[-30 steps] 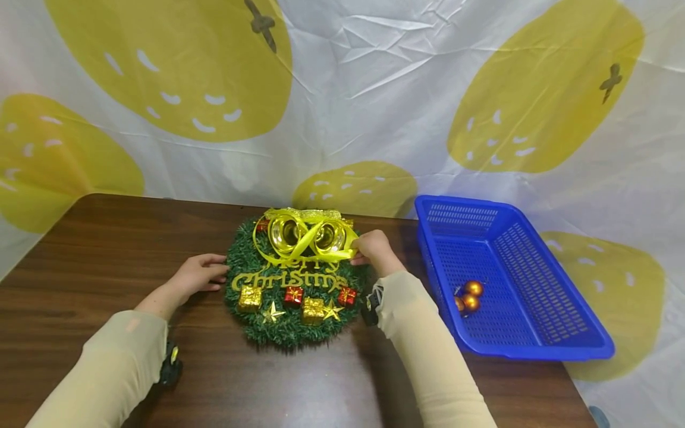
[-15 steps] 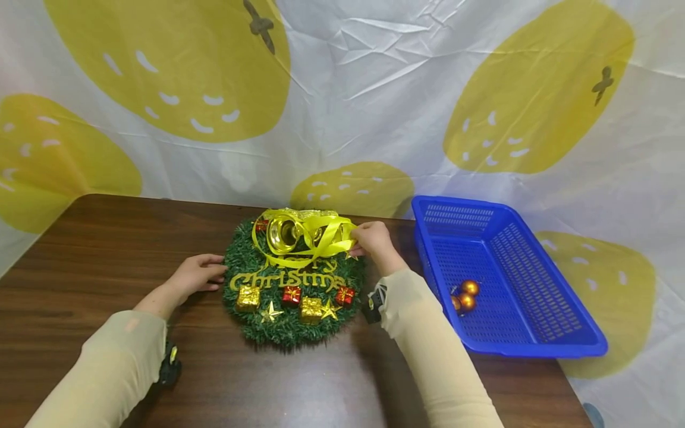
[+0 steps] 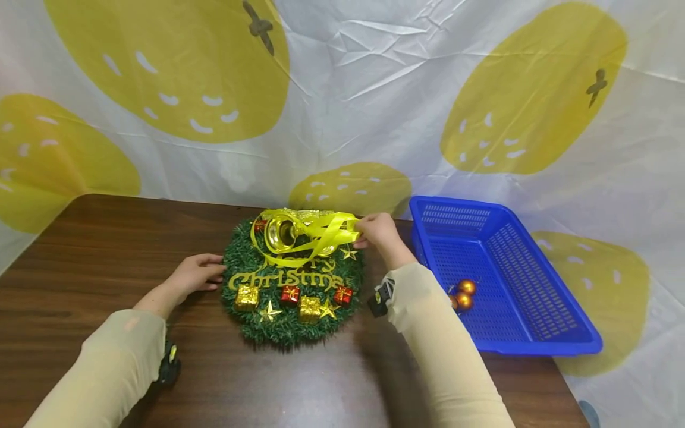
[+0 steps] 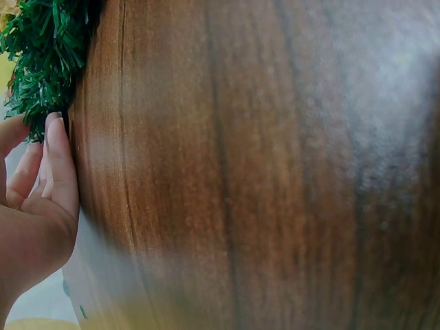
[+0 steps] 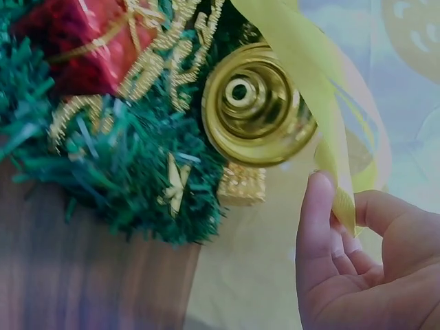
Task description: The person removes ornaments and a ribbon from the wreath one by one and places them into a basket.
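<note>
A green tinsel wreath (image 3: 283, 334) lies on the table, with gold "Merry Christmas" lettering, small gift boxes and stars. At its top sit gold bells; the left bell (image 3: 280, 233) shows its mouth, while the other bell (image 5: 254, 103) is mostly behind ribbon in the head view. My right hand (image 3: 380, 233) pinches the yellow ribbon (image 5: 331, 148) between thumb and fingers at the wreath's upper right. At the left rim, my left hand (image 3: 195, 278) has its fingertips against the tinsel (image 4: 51, 58), its fingers loosely extended.
A blue plastic basket (image 3: 540, 348) stands to the right on the brown wooden table (image 3: 299, 392). Several orange-gold ornament balls (image 3: 464, 301) lie inside it. Behind the table hangs a white curtain (image 3: 342, 119) with yellow fruit prints.
My right hand has moved slightly up and away from me with the ribbon. Ribbon loops now cover more of the right bell, and a star below them shows. My left hand stays put.
</note>
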Demonstrator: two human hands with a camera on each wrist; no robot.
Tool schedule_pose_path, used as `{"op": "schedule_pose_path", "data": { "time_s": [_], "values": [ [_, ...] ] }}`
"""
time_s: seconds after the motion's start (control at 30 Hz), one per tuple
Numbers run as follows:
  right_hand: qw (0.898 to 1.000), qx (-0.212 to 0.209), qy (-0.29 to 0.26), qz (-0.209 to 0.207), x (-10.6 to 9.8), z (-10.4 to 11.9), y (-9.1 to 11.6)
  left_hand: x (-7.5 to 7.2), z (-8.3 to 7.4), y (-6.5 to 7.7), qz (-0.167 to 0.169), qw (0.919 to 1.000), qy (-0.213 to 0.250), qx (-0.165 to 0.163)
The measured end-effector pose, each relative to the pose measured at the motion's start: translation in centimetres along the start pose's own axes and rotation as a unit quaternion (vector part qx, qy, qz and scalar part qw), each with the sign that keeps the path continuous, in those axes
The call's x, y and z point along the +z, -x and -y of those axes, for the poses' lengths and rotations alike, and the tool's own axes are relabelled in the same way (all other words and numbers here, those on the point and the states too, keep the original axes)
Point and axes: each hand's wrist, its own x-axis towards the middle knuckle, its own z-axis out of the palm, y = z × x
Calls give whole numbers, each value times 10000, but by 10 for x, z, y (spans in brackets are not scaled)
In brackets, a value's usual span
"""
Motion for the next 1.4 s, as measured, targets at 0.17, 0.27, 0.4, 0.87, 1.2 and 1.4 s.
{"op": "schedule_pose_path", "data": {
  "time_s": [0.17, 0.27, 0.4, 0.87, 1.2, 1.4],
  "values": [
    [9998, -151, 141, 19, -7, 10, 3, 0, -1, 1, -3, 10000, -45, -6],
    [9996, -176, 236, 51, -10, 18, 5, 0, -1, 3, -1, 10000, -66, 9],
    [9993, -157, 323, 130, -13, 29, 8, 1, -2, 4, -19, 10000, -68, 11],
    [9954, -234, 722, 589, 14, 50, 21, 0, 0, 3, -39, 10000, -54, 13],
    [9936, -207, 845, 722, 17, 61, 23, 0, 1, 2, -1, 10000, -53, 42],
    [9921, -192, 914, 837, 0, 60, 22, -1, 1, 3, 25, 10000, -77, 46]
  ]
}}
